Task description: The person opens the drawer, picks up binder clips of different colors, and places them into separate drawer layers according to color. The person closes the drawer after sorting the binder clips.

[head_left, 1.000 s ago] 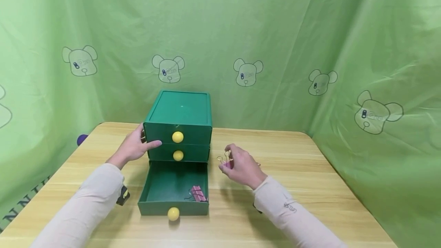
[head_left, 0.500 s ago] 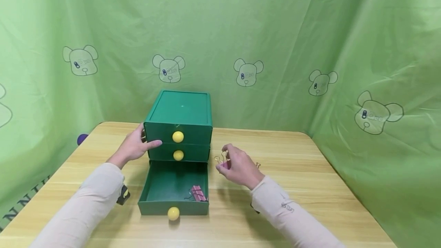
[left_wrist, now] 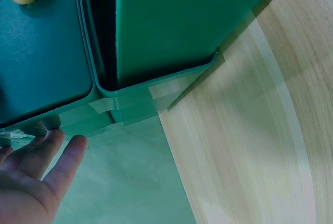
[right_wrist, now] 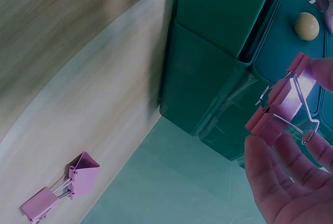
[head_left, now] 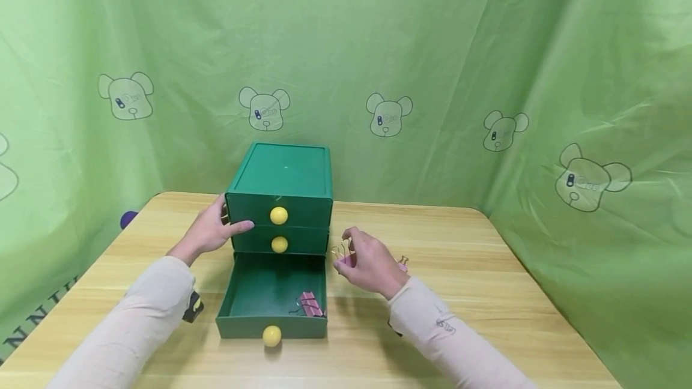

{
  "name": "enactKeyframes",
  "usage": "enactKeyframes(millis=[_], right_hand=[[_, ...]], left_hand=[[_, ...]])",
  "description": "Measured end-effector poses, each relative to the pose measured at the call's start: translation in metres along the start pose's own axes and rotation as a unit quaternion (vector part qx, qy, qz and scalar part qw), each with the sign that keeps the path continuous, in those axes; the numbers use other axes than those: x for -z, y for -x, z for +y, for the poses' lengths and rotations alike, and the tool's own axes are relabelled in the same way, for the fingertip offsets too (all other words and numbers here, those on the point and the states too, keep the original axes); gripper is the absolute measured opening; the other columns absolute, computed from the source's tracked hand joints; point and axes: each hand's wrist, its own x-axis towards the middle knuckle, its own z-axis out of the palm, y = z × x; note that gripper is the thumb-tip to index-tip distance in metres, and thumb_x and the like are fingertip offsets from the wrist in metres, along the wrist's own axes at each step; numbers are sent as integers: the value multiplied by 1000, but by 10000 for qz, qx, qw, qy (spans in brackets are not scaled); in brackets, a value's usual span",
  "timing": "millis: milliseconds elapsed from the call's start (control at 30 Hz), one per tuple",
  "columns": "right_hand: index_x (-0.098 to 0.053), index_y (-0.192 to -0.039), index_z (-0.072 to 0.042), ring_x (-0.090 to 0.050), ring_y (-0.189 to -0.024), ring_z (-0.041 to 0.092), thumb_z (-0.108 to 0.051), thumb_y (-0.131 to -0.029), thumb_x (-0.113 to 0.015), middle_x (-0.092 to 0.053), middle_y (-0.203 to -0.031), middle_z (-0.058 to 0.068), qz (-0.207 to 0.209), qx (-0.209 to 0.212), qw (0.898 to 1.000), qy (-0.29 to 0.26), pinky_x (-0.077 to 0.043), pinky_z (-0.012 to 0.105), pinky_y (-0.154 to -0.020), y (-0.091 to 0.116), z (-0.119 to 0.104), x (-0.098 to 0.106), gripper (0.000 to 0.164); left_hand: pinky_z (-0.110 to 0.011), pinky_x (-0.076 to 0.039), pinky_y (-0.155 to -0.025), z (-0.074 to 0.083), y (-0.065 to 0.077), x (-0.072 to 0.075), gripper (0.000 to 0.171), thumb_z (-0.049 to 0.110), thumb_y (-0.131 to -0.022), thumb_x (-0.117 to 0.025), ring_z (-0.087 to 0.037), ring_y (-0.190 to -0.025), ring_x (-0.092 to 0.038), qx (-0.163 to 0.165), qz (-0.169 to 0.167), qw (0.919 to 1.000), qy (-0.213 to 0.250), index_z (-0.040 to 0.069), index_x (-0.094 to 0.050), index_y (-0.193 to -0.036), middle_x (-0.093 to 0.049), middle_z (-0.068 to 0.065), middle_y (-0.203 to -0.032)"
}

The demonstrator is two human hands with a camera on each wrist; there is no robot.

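A green drawer cabinet [head_left: 286, 170] with yellow round knobs stands on the table, its bottom drawer [head_left: 245, 328] pulled out. Inside that drawer, at the front right corner, lies a pink binder clip [head_left: 310, 304]. My left hand [head_left: 208, 232] rests against the cabinet's left side, thumb stretched over the front face; its straight fingers [left_wrist: 65, 159] touch the side wall in the left wrist view. Just right of the cabinet my right hand [head_left: 370, 263] pinches another pink binder clip [right_wrist: 278, 102] between thumb and fingers, above the table, its wire handles sticking up.
Beyond my right hand, more pink binder clips [head_left: 403, 264] sit on the wooden table [head_left: 459, 305]; the right wrist view shows two pink clip bodies [right_wrist: 84, 176] close together there. A green curtain [head_left: 449, 77] with bear-head drawings hangs behind and along both sides.
My right hand has moved a little left toward the cabinet with the pinched binder clip, uncovering more of the clips behind it. The left hand has stayed still.
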Motion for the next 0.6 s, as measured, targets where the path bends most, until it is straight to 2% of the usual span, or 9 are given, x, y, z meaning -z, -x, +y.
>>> enactKeyframes(millis=[400,600], right_hand=[[-54,-111,-5,-59,-67,6,-25,-81,-78,-59,-75,-7,81,191,9997,137,-51,37,-68,0,-4,0,43],[-53,-110,-5,-56,-65,4,-24,-82,-79,-57,-75,-6,-5,296,9996,16,-52,27,-65,0,-8,0,43]], left_hand=[[-60,-31,-106,2,0,0,94,39,-89,-70,-52,-135,-29,-42,0,10000,-6,3,-12,-154,-29,-30,-150],[-60,-31,-106,2,1,0,95,39,-89,-70,-52,-135,-28,-19,-1,10000,18,4,-11,-154,-29,-30,-150]])
